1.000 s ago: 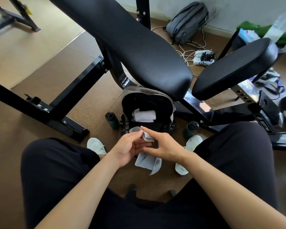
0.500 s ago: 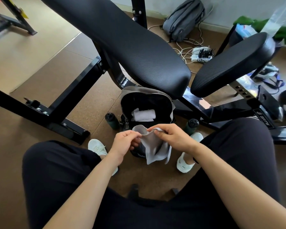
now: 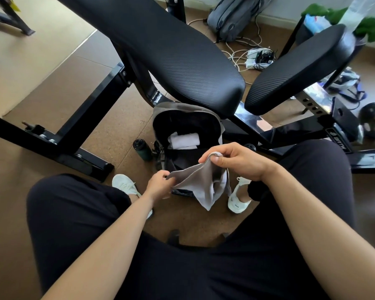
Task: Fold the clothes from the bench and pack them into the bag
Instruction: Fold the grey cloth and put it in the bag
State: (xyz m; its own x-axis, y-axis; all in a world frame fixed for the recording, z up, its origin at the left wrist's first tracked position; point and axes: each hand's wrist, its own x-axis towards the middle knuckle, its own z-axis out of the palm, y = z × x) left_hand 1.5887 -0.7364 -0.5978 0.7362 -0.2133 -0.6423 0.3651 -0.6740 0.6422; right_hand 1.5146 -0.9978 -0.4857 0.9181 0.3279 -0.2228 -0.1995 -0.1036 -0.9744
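The person sits with both hands held forward between the knees. The right hand (image 3: pixel 236 161) is clamped on the upper corner of a grey cloth (image 3: pixel 201 185), thumb against curled fingers. The left hand (image 3: pixel 160 186) is lower and to the left of the right hand and pinches the opposite edge of the same cloth. The cloth spans the gap between the two hands, and its loose part hangs in a point below the right hand.

The bag (image 3: pixel 220 131) stands on the floor just beyond both hands with its mouth open towards the person. A folded white item (image 3: pixel 184 140) lies inside it, beyond the fingertips of the right hand. The long bench pad (image 3: pixel 171 50) rises beyond the bag and overhangs its far rim. A shorter pad (image 3: pixel 301 68) lies beyond and to the right of the right hand.

A dark green bottle (image 3: pixel 142 149) stands beyond the left hand, just beside the bag. One white shoe (image 3: pixel 126 184) is left of the left hand, the other shoe (image 3: pixel 238 200) below the right wrist
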